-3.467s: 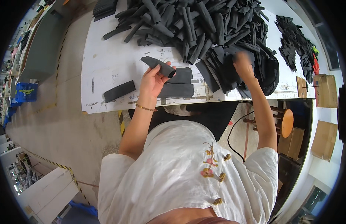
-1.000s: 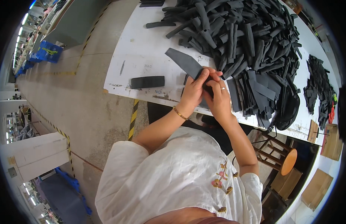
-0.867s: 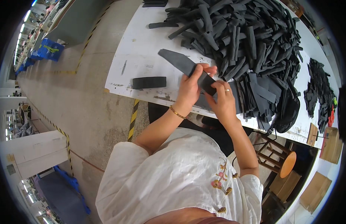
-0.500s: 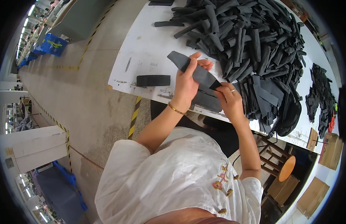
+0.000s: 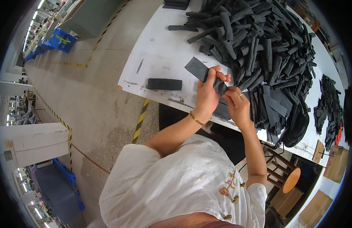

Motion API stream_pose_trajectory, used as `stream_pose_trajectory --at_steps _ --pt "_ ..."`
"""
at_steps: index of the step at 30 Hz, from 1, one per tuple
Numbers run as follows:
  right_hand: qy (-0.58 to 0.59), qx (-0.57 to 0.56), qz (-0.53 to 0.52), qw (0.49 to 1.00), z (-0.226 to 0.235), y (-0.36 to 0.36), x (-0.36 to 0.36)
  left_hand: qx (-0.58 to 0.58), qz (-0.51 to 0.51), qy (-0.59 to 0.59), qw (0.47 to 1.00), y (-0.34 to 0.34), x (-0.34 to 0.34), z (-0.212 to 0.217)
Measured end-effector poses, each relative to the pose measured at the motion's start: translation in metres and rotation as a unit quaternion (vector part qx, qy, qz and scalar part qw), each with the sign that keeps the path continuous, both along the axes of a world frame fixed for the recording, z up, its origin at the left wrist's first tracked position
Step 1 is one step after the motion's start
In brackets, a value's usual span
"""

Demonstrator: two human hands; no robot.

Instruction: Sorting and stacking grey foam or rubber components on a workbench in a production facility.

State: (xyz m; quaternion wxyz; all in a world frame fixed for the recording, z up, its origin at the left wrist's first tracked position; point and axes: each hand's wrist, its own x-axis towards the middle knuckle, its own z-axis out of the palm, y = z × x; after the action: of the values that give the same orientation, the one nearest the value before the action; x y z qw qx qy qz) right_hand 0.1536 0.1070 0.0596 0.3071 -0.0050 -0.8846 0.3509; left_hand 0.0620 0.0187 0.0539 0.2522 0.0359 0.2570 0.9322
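Between my two hands is a dark grey fabric strip (image 5: 197, 69), held above the near edge of the white table (image 5: 153, 49). My left hand (image 5: 210, 91) is closed round its middle, the thumb on top, with one flat end sticking out to the far left. The strip's other end (image 5: 220, 87) is bent, and my right hand (image 5: 237, 104) pinches it between thumb and fingers. Left of my hands a flat black strip stack (image 5: 164, 84) lies on the table. More dark strips (image 5: 223, 110) lie partly hidden beneath my hands.
A big heap of dark tubular pieces (image 5: 255, 45) covers the table's far side. Flat strips (image 5: 273, 102) and a black bag (image 5: 297, 129) lie to the right, with another dark pile (image 5: 328, 110) beyond. A wooden stool (image 5: 291, 179) stands below the table edge.
The strip, stretched out flat before, is now bent at its right end. Both hands have come closer together. The whole view has shifted slightly.
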Motion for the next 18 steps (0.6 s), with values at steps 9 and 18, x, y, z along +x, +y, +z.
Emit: stream_pose_trajectory --at_steps 9,18 --pt "-0.017 0.001 -0.001 1.000 0.001 0.002 -0.007 -0.001 0.005 -0.005 1.000 0.001 -0.002 0.001" --pt "-0.020 -0.019 0.002 1.000 -0.003 -0.001 -0.014 -0.011 0.023 0.004 1.000 0.001 -0.005 -0.003"
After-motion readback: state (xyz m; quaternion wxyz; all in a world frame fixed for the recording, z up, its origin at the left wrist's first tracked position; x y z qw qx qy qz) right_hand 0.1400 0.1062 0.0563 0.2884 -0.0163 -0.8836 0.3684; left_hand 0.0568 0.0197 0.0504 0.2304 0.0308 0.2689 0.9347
